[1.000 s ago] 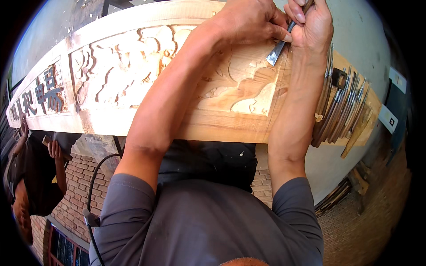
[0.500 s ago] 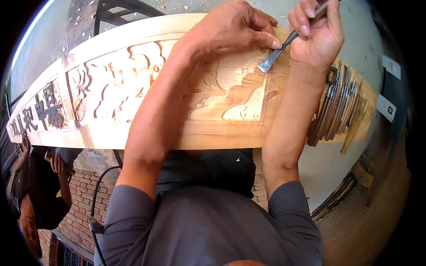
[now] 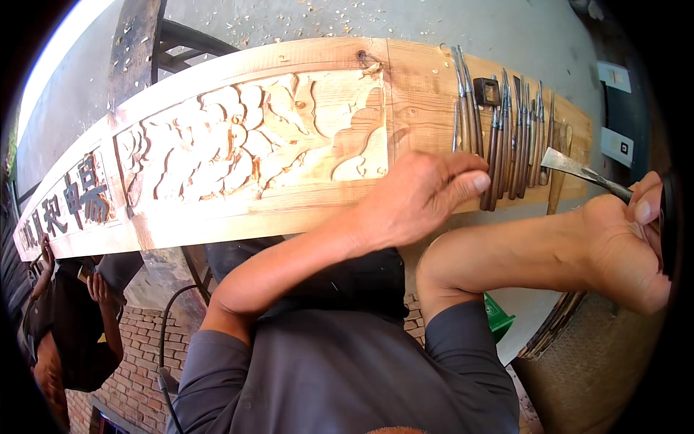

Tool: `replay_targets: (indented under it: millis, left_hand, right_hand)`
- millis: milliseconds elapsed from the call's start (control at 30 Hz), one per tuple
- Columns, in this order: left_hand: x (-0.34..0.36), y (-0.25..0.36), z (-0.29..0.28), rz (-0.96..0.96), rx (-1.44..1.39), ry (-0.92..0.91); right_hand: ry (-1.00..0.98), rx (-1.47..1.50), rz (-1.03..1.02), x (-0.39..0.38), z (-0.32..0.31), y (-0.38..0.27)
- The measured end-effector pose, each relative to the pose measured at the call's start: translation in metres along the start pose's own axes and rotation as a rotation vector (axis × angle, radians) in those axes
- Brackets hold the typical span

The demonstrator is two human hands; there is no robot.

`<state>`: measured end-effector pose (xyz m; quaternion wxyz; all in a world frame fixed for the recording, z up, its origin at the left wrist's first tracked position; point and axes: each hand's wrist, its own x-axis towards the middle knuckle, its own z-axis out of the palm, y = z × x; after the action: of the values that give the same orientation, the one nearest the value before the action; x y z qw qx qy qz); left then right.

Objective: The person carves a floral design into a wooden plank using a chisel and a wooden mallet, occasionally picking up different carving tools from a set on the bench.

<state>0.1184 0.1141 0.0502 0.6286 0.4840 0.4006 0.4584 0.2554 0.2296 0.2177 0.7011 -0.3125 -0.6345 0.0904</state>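
Observation:
A flat-bladed chisel [image 3: 589, 176] points left from my right hand [image 3: 623, 242], which is closed around it at the far right; its handle is mostly hidden by the fingers. My left hand [image 3: 426, 197] is over the front edge of the carved wooden board [image 3: 289, 206], thumb and forefinger reaching toward the handle ends of a row of carving chisels [image 3: 502, 148]. Nothing shows in the left hand, and its fingers are loosely bent. Shallow leaf and cloud-like relief covers the board's middle panel [image 3: 340, 134].
A small dark block-shaped tool [image 3: 487, 92] lies among the chisels. Dark carved characters [image 3: 90, 189] mark the board's left part, where another person [image 3: 76, 318] works. A dark trestle [image 3: 137, 54] stands behind. A cable [image 3: 163, 333] hangs at lower left; a green object [image 3: 497, 318] is below my right arm.
Both hands have left the carved panel: the right swung outward to the right with the chisel, the left came down and right toward the tool row. The view has shifted right.

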Motion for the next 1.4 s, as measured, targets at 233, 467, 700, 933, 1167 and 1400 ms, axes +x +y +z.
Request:
replay_targets:
  millis: [233,467,700,933,1167,1400]
  left_hand:
    - [-0.079,-0.023,0.076,0.03,-0.107,-0.066]
    - [-0.099,-0.028,0.016,-0.024,0.409,-0.362]
    - [-0.074,-0.052,-0.055,0.094,-0.115,0.081]
    - [-0.059,-0.061,-0.078,0.075,-0.312,0.299]
    - [-0.063,-0.062,-0.091,-0.005,-0.289,0.259]
    - [-0.064,-0.07,-0.089,-0.019,-0.295,0.261]
  right_hand:
    - [0.094,-0.1,0.019,-0.02,0.002,-0.006]
    - [0.077,-0.267,0.239,-0.044,0.018,0.02]
    - [-0.235,-0.03,0.189,-0.126,0.081,0.048]
    - [-0.766,0.099,-0.179,-0.217,0.126,0.033]
    - [-0.878,0.234,-0.236,-0.229,0.129,0.035]
    - [-0.807,0.259,-0.097,-0.24,0.139,0.032]
